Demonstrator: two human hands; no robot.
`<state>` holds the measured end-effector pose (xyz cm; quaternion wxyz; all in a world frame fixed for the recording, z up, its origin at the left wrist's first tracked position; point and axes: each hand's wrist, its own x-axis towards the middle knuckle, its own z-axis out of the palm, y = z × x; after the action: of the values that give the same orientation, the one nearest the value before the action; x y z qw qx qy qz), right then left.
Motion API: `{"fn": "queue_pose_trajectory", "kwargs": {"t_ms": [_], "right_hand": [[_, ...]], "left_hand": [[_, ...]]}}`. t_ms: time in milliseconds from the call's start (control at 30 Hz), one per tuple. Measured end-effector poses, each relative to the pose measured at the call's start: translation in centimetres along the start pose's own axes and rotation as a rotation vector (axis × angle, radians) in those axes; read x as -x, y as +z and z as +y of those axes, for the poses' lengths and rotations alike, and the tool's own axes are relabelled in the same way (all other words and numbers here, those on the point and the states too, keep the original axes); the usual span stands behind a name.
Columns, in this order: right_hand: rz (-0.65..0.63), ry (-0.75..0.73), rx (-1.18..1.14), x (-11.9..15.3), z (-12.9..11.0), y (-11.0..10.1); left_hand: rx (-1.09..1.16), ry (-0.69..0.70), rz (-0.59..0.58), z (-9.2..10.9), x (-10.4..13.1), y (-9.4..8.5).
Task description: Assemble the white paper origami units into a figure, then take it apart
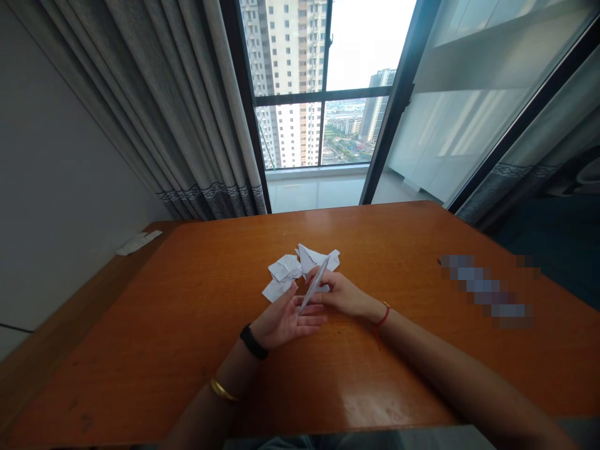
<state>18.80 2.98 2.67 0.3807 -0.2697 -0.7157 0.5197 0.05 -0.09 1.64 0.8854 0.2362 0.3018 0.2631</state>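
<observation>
My right hand (340,294) pinches a thin folded white paper (313,286), held edge-on and tilted between thumb and fingers. Palm up beneath it, my left hand (290,315) has its fingers stretched out, and the paper's lower end comes down at the palm and fingers. Just beyond both hands lie several folded white papers on the table: a squarish one (285,267) on the left, a flat piece (276,289) nearer to my left thumb, and a pointed folded one (312,256) behind my right hand, which partly hides it.
The brown wooden table (210,350) spreads around my hands. At its far left edge lies a crumpled white paper strip (139,242). A blurred-out object (482,287) is on the right side. Grey curtains (187,125) and a window stand behind the table.
</observation>
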Motion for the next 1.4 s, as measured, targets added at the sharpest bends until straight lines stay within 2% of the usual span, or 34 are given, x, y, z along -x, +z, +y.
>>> {"fn": "queue_pose_trajectory", "kwargs": {"t_ms": [67, 133, 233, 333, 400, 533, 667, 733, 900, 1000, 1100, 1167, 1300, 1400], "right_hand": [[0.024, -0.053, 0.180, -0.4, 0.7, -1.0], [0.089, -0.056, 0.402, -0.8, 1.6, -2.7], [0.169, 0.103, 0.859, -1.2, 2.9, -5.7], [0.079, 0.273, 1.098, -1.0, 3.7, -7.7], [0.030, 0.308, 1.099, -0.7, 3.8, -8.2], [0.043, 0.367, 1.002, -0.7, 3.3, -8.6], [-0.009, 0.391, 0.748, -0.8, 2.4, -9.3], [-0.057, 0.381, 0.590, -0.7, 1.7, -9.6], [-0.216, 0.374, 0.247, -0.5, -1.0, -8.9], [-0.148, 0.240, 0.174, -0.7, -2.2, -7.5], [-0.009, 0.007, 0.256, -1.0, -2.5, -5.5], [0.023, -0.133, 0.328, -1.0, -2.2, -3.9], [-0.069, -0.254, 0.534, -0.8, -1.1, -1.3], [-0.114, -0.263, 0.649, -0.8, -0.8, -1.0]], "left_hand": [[0.037, 0.060, 0.070, 0.0, 0.0, -0.1], [0.077, 0.208, 0.174, 0.0, -0.1, -0.1], [0.128, 0.379, 0.276, 0.4, -0.3, -0.3], [0.235, 0.433, 0.320, 0.9, -0.4, -0.7], [0.312, 0.429, 0.353, 1.1, -0.6, -1.0], [0.339, 0.469, 0.372, 1.0, -0.9, -1.3], [0.319, 0.556, 0.394, 0.8, -1.1, -1.4], [0.297, 0.551, 0.387, 0.8, -1.1, -1.4], [0.233, 0.440, 0.365, 0.7, -1.0, -1.2], [0.199, 0.388, 0.346, 0.5, -0.9, -1.2], [0.145, 0.266, 0.250, 0.2, -0.8, -1.3], [0.096, 0.181, 0.186, 0.2, -0.6, -1.1], [0.093, 0.143, 0.072, 0.1, -0.3, -0.3], [0.088, 0.227, 0.096, -0.1, -0.4, 0.3]]}}
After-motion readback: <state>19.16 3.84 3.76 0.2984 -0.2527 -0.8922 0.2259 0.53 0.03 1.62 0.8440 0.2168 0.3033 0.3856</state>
